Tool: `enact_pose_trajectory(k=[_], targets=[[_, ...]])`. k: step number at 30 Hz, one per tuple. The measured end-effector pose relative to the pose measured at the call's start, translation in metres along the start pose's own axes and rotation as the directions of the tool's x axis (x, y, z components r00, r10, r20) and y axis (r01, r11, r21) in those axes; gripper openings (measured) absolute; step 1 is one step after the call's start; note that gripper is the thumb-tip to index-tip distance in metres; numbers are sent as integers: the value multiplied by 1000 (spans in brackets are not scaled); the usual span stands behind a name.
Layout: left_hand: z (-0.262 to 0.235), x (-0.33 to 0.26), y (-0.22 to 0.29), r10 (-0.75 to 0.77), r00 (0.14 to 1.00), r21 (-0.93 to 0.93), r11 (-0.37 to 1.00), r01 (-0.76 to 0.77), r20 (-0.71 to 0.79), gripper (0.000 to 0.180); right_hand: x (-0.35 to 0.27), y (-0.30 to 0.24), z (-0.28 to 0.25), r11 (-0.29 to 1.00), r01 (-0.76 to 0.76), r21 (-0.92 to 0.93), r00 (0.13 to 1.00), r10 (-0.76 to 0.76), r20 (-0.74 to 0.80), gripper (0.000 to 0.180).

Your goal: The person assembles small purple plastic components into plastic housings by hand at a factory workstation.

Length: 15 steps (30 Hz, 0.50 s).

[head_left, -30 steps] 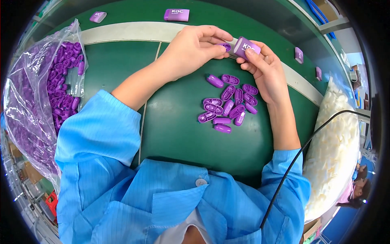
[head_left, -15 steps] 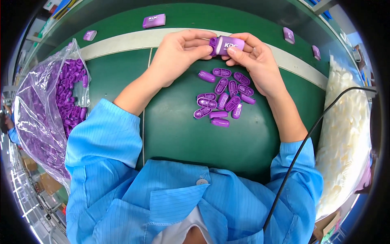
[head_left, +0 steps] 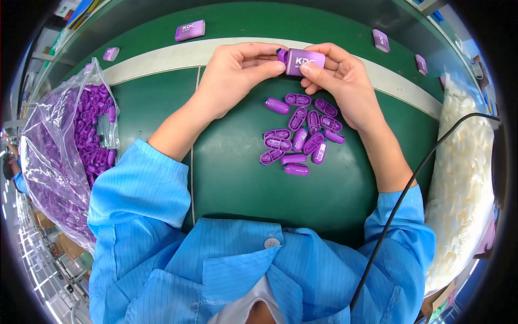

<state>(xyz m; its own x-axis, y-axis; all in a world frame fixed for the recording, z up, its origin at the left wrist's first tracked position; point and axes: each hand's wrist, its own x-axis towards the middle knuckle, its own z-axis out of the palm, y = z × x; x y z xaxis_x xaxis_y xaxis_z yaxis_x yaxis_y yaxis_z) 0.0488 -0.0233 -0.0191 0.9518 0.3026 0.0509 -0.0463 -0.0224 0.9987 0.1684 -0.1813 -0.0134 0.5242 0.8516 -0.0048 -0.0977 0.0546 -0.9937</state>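
Near the far edge of the green work surface, both my hands are raised over a pale strip. Between the fingers and thumb of my right hand is a purple flat casing with white lettering. My left hand pinches a small dark purple end cap against the casing's left end. The fingertips partly cover the cap, so I cannot tell how deeply it sits. Below my hands lies a loose pile of purple end caps, some hollow side up, others smooth side up.
A clear plastic bag full of purple caps stands at the left. At the right is a bag of whitish pieces, with a black cable crossing before it. Beyond the pale strip, several purple casings lie spaced out.
The end cap has turned and come closer against the casing, whose white end is now mostly covered. Beyond the strip, the casings on the left have shifted further left.
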Motion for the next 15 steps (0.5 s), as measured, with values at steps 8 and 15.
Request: enact_pose_trajectory(k=[8,15], targets=[[2,2,1,-35,999,-53,998,34,-22,29,0,-1,-6,991,9,-133,1000,-8,2,23],[0,-1,1,44,999,32,999,-44,-15,28,-2,-2,4,991,54,-123,998,-57,-25,21]])
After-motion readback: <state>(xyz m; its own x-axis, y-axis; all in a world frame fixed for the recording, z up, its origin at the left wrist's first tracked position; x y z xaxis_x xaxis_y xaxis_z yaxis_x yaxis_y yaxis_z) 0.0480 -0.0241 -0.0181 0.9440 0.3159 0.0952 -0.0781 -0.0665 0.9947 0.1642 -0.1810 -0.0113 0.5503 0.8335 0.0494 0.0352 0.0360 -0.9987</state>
